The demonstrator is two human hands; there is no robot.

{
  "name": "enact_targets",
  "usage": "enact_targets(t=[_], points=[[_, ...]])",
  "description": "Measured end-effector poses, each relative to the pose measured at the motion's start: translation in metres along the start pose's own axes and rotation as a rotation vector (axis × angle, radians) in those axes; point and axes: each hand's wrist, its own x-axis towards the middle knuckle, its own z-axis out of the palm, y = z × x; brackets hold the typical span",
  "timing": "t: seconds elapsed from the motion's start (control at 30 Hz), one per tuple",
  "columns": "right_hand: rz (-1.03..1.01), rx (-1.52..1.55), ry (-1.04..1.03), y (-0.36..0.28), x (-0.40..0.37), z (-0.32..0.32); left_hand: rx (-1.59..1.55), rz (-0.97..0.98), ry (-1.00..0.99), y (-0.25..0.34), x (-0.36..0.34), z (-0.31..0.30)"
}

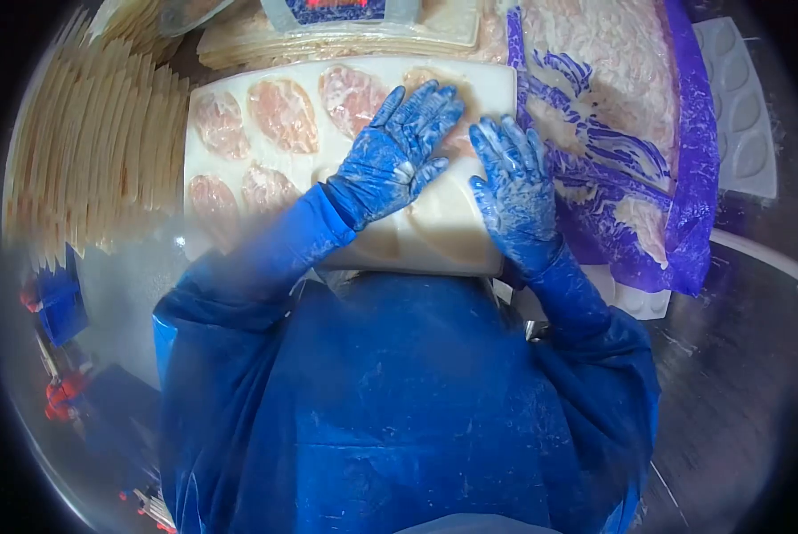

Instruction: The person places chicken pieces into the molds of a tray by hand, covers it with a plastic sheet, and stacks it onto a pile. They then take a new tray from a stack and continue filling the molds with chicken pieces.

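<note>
A white moulded tray (319,69) with oval hollows lies in front of me. Pale pink fillets of raw meat (281,116) fill several hollows on its left and along its far row. My left hand (397,156), in a wet blue glove, is open over the tray's right half, fingers spread near the far-row fillets. My right hand (516,182), also gloved and smeared with pale residue, is open at the tray's right edge. Between the two hands part of another pink piece (457,141) shows. The hollows nearest me on the right show bare white, partly behind my left wrist.
Right of the tray, a purple liner (697,169) holds a large mass of pale meat (608,49). Another moulded tray (746,116) lies beyond it. Thin, tray-like sheets (96,142) stand stacked at left. A device with a red display (341,11) sits at the back.
</note>
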Motion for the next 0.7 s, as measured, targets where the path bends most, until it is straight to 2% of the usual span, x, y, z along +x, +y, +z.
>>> enact_targets(t=[0.07, 0.13, 0.2, 0.27, 0.3, 0.33, 0.4, 0.47, 0.53, 0.6, 0.63, 0.7], points=[[0.024, -0.066, -0.021, -0.005, 0.004, 0.006, -0.019, -0.019, 0.053, 0.005, 0.009, 0.004], [0.022, 0.132, -0.137, 0.004, 0.0, 0.026, -0.082, -0.059, 0.003, -0.004, 0.011, 0.025], [-0.001, 0.12, -0.154, 0.017, -0.003, 0.023, -0.082, -0.022, 0.011, 0.0, 0.012, 0.022], [-0.122, 0.075, -0.158, 0.032, 0.005, 0.012, -0.046, -0.094, 0.103, 0.016, 0.025, 0.005], [-0.102, 0.062, 0.0, 0.041, 0.015, -0.001, -0.079, -0.076, 0.053, 0.018, 0.027, 0.012], [-0.102, 0.057, -0.004, 0.056, 0.021, -0.003, -0.083, -0.076, 0.057, 0.019, 0.025, 0.018], [0.023, -0.189, 0.25, 0.102, 0.049, -0.003, -0.15, -0.068, -0.118, 0.017, 0.024, 0.023], [0.139, 0.188, 0.267, 0.195, 0.081, 0.039, -0.142, -0.087, -0.132, 0.018, 0.025, 0.02], [0.26, 0.399, 0.121, 0.208, 0.127, 0.026, -0.137, -0.091, -0.182, 0.018, 0.028, 0.018], [0.132, 0.256, 0.341, 0.251, 0.182, 0.063, -0.127, -0.099, -0.198, 0.019, 0.029, 0.017], [0.126, 0.263, 0.347, 0.269, 0.208, 0.084, -0.145, -0.101, -0.211, 0.019, 0.03, 0.015], [0.296, 0.466, 0.524, 0.285, 0.252, 0.112, -0.165, -0.107, -0.236, 0.017, 0.033, 0.012]])
